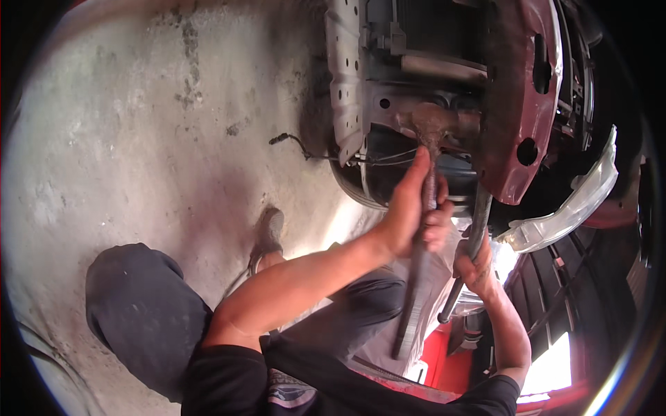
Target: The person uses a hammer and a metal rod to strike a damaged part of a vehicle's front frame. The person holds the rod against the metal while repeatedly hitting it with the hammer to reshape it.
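In the head view, a person works with two bare hands at the opened front of a car [444, 76]. The left hand [411, 211] is closed around the handle of a hammer [417, 284]; the thumb lies along the handle and points up toward the head, while the fingers curl around from the other side. The hammer stands nearly upright in the view, with its rusty brown head in front of the car's metal frame, just left of a dark red beam [510, 132]; I cannot tell whether the head touches the frame. The lower end of the handle hangs free, below the hand. The right hand [474, 265] is also closed, and it holds a grey metal bar [479, 225], tilted, whose upper end reaches the lower end of the red beam; whether they touch, it is not clear. To the left of the hammer head there is a grey metal strip with holes [345, 83], and near its lower end a thin black cable [302, 147] sticks out over the stained concrete floor [159, 159]. A curved, shiny silver piece [583, 201] is at the right of the bar.
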A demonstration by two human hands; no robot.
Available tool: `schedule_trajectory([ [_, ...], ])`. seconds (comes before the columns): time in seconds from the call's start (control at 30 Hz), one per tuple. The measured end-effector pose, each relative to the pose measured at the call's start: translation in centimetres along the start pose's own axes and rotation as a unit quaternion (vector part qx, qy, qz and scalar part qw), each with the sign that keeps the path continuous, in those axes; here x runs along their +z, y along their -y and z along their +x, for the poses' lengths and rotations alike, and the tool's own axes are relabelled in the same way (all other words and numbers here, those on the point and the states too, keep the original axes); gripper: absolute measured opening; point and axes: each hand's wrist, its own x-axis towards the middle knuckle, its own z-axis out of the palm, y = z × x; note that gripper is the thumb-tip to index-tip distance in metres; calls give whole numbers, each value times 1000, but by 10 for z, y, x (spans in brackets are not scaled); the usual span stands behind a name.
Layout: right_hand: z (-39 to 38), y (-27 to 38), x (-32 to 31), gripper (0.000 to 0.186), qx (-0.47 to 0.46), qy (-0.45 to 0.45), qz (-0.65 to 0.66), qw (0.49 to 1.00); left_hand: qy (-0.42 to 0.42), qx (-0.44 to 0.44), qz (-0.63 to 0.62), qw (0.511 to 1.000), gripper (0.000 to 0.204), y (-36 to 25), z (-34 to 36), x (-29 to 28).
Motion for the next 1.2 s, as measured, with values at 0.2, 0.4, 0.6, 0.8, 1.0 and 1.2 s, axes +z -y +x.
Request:
schedule_trajectory([
  [0.2, 7, -1, 1, 39, -19, -10, 0, 1000, -26, 71, 76, 994, 65, 5, -5, -39],
  [0.4, 5, 1, 4, 38, 37, -31, -21, 999, -54, 51, 11, 997, 69, 12, 2, -19],
  [0.6, -2, 6, 7, 36, 80, -26, 38, 996, -14, 65, 224, 972, 68, 3, 5, -38],
  [0.8, 5, 11, 9, 36, 74, -53, 13, 996, -50, 175, 171, 968, 65, 29, -17, -36],
  [1.0, 1, -2, 7, 41, -5, -36, 9, 999, -149, 326, 442, 822, 31, 39, -20, -18],
  [1.2, 6, 7, 7, 41, 22, -12, 27, 999, -92, 292, 371, 877, 52, 36, -42, -9],
])
